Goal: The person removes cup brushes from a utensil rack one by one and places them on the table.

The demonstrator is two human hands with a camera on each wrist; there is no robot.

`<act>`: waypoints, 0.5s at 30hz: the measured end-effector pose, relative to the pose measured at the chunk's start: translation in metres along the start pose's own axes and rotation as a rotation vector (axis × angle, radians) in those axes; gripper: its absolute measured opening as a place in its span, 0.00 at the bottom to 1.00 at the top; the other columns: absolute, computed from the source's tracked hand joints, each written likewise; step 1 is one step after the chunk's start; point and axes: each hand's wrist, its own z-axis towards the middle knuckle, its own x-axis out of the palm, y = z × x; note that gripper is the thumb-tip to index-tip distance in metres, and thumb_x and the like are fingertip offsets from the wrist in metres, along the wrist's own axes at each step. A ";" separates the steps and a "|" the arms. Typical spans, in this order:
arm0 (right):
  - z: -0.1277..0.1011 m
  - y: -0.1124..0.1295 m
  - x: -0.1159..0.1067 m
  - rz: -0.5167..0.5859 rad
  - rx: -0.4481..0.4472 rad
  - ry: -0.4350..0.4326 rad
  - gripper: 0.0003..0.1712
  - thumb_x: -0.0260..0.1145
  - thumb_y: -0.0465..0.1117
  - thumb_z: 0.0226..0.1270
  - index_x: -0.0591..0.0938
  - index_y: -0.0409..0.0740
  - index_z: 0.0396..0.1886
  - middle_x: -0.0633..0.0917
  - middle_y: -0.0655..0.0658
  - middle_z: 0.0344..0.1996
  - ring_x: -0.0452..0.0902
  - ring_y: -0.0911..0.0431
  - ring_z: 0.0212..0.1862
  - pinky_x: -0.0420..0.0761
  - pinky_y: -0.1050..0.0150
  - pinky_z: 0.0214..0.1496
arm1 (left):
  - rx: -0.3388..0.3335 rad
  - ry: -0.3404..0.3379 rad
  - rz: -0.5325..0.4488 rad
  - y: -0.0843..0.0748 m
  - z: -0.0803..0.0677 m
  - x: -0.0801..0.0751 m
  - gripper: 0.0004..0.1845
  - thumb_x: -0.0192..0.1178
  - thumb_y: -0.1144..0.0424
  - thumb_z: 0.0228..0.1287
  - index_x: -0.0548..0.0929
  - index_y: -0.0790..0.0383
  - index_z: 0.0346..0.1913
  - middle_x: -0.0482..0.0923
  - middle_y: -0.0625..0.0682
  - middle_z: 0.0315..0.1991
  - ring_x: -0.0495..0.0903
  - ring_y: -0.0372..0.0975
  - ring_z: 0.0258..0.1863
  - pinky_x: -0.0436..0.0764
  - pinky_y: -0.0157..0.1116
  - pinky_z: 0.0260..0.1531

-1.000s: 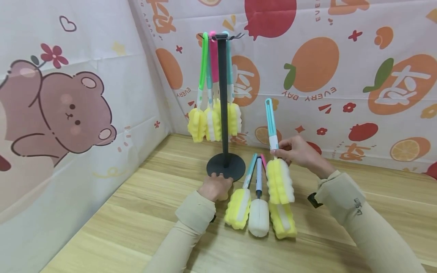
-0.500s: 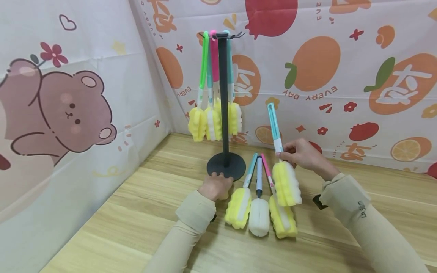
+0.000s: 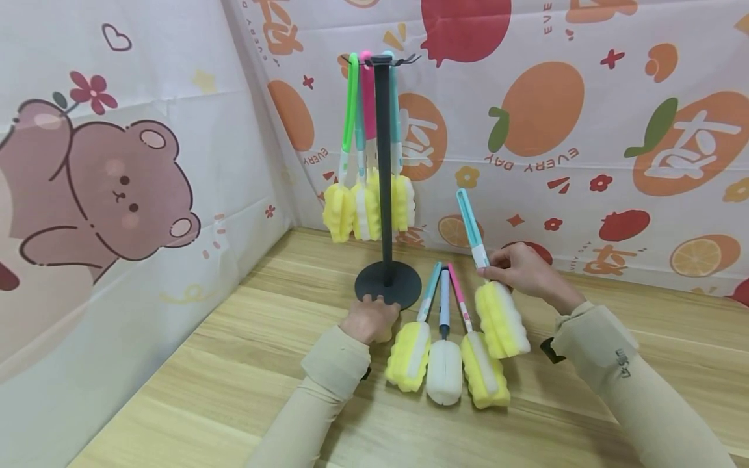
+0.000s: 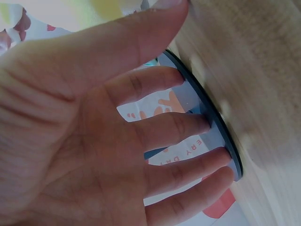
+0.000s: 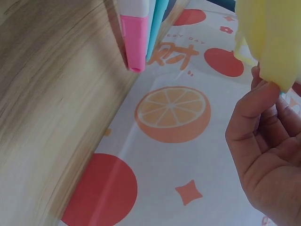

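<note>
My right hand (image 3: 523,270) pinches a sponge bottle brush with a turquoise handle (image 3: 470,224) and a yellow-and-white head (image 3: 501,320), low over the table. In the right wrist view its yellow sponge (image 5: 275,42) hides part of the fingertips. My left hand (image 3: 370,320) lies with straight fingers on the front rim of the black stand's round base (image 3: 404,286); the left wrist view shows the fingertips (image 4: 207,121) on that rim. On the table between the hands lie a turquoise-handled brush (image 3: 407,357), a white-headed brush (image 3: 444,372) and a pink-handled brush (image 3: 484,374).
Several yellow sponge brushes, one with a green handle (image 3: 351,107), hang from hooks on the stand's upright post (image 3: 383,162). Bare hooks (image 3: 407,61) stick out at its right. Patterned cloth (image 3: 620,214) rises behind the wooden table (image 3: 234,370) and along its left side.
My right hand has moved right and slightly down with the brush, whose top now leans left. The pink-handled brush beneath has come into fuller view. My left hand stays put.
</note>
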 end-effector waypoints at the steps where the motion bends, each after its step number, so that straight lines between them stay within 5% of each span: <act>1: 0.000 -0.001 0.000 -0.007 -0.001 -0.001 0.10 0.69 0.37 0.70 0.86 0.31 0.35 0.77 0.49 0.21 0.71 0.58 0.23 0.73 0.67 0.25 | -0.001 0.000 0.001 0.000 0.000 0.000 0.23 0.62 0.64 0.69 0.78 0.54 0.66 0.78 0.59 0.59 0.75 0.53 0.51 0.78 0.50 0.47; 15: -0.001 -0.009 0.000 -0.031 0.034 0.047 0.13 0.68 0.36 0.70 0.85 0.26 0.40 0.80 0.47 0.23 0.74 0.58 0.25 0.76 0.67 0.26 | 0.001 -0.003 0.003 0.000 0.001 0.000 0.22 0.63 0.64 0.69 0.79 0.54 0.65 0.78 0.59 0.58 0.75 0.53 0.50 0.78 0.49 0.46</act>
